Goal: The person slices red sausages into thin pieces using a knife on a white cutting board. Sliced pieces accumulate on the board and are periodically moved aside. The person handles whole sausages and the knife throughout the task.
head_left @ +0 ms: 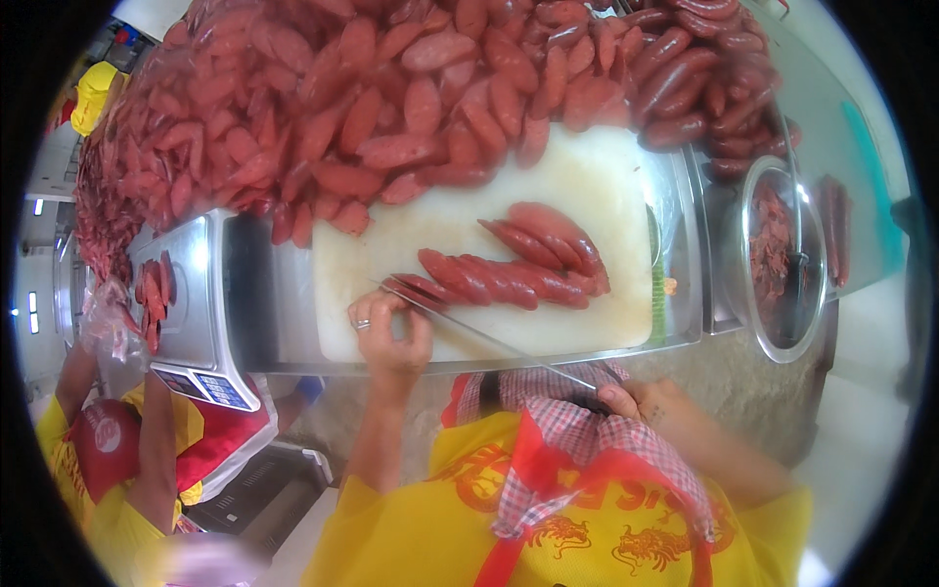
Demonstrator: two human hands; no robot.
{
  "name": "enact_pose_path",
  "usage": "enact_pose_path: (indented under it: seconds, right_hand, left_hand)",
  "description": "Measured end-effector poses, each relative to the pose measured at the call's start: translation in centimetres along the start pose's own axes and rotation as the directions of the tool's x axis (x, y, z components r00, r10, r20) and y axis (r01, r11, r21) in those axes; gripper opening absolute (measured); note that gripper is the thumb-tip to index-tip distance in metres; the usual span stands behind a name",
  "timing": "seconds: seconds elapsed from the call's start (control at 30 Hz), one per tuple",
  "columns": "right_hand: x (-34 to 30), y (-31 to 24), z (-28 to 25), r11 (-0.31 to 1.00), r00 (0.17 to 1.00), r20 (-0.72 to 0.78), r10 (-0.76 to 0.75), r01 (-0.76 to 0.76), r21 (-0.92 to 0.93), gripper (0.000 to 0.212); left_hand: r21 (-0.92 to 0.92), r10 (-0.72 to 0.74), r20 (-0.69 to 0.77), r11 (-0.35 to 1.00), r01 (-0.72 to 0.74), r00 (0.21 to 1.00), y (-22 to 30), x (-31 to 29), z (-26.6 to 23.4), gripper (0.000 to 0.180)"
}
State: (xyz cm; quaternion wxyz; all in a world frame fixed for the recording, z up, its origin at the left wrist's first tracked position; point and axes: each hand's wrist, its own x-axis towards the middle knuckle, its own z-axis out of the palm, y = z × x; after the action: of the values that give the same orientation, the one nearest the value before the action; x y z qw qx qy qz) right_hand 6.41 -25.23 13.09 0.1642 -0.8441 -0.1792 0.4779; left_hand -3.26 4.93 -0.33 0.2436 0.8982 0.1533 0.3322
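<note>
A row of dark red sausage slices [479,279] slants across the white cutting board [587,186], with a sliced sausage [553,240] lying just beyond its right part. The long knife [499,344] reaches from the lower right to the row's left end. My right hand [626,399] grips the knife's handle near the board's front edge. My left hand [391,333], with a ring on one finger, has its fingers curled beside the knife tip and the leftmost slices. Whatever lies under those fingers is hidden.
A large heap of sausage slices [411,108] covers the far side, with whole sausages [704,78] at its right. A metal bowl [817,333] holds reddish scraps. At left, a scale [181,293] carries slices, and a co-worker's hand [83,352] is near a plastic bag [108,318].
</note>
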Motion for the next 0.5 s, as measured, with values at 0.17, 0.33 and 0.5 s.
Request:
enact_pose_path:
  seconds: [0.17, 0.33, 0.5]
  right_hand:
    - [5.2, -3.3, 2.2, 0.984, 0.983, -0.061, -0.171, 0.173, 0.039, 0.070]
    - [11.6, -6.7, 3.6, 0.940, 0.941, -0.048, -0.336, 0.331, -0.089, 0.071]
    - [8.6, -0.9, 0.7, 0.980, 0.978, 0.067, -0.197, 0.197, -0.001, 0.080]
  left_hand:
    - [-0.022, -0.006, -0.001, 1.000, 0.006, 1.000, 0.1, 0.1, 0.0, 0.022]
    - [-0.006, 0.017, 0.013, 1.000, -0.017, 1.000, 0.1, -0.3, -0.1, 0.024]
    - [-0.069, -0.192, -0.091, 0.980, 0.186, 0.977, 0.1, -0.7, 0.5, 0.025]
